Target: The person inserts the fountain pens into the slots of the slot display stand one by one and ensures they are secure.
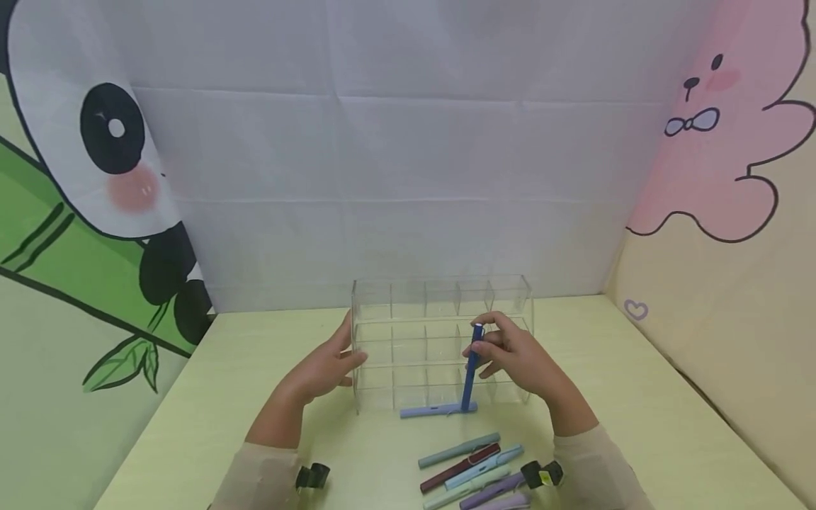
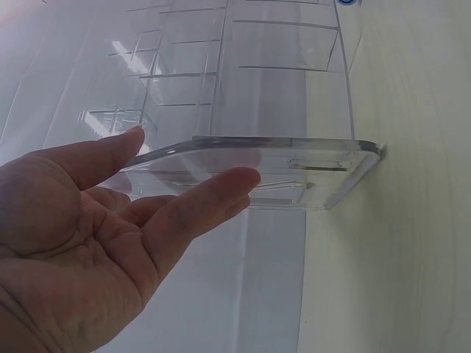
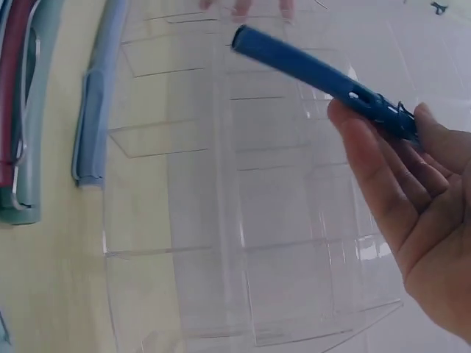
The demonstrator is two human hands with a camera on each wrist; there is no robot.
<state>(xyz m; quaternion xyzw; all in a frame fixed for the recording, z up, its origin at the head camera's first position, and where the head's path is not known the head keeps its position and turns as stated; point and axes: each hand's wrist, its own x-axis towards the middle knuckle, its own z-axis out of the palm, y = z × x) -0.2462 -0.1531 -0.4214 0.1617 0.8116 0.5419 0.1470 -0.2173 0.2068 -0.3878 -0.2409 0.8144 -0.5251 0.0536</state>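
Observation:
In the head view a clear acrylic rack [image 1: 408, 323] with tiers of divided compartments stands on the table. My left hand [image 1: 327, 363] rests against its left side, with nearly straight fingers [image 2: 210, 197] along the side panel. My right hand [image 1: 515, 352] pinches a dark blue pen [image 1: 472, 368] near its upper end, in front of the rack's right half. The pen is tilted slightly, its lower end overlapping a light blue pen [image 1: 427, 411] that lies along the rack's front. In the right wrist view, thumb and fingers hold the blue pen [image 3: 294, 66] close to its clip.
Nearer me lie several pens side by side, among them a grey-green pen [image 1: 455, 451], a dark red pen [image 1: 455, 471] and a purple pen [image 1: 487, 492]. A white cloth [image 1: 414, 156] hangs behind the table [image 1: 223, 411]. Painted side walls flank it.

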